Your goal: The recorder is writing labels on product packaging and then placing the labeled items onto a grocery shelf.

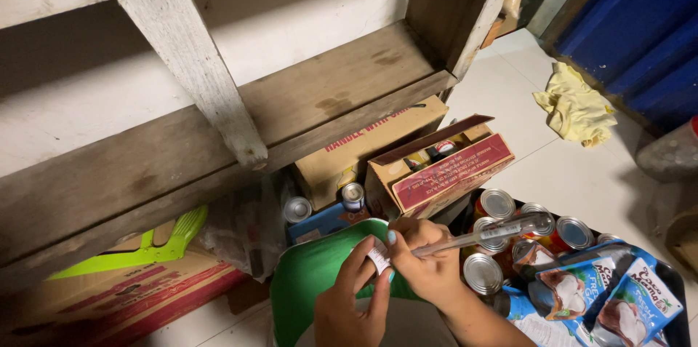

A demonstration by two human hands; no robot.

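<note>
Green plastic stool (313,274): rigid, probably light, serves as the work surface under both hands. Right hand (425,263): fingers closed around a clear-barrelled pen (476,238), tip at the label. Left hand (356,303): fingertips pinch a small white label (379,256) above the stool. Label is likely thin, limp and tear-prone; hold by its edges.

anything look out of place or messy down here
A crumpled yellow cloth lies loose on the white floor tiles by the blue wall, and an open carton under the wooden shelf sits tilted.
</note>
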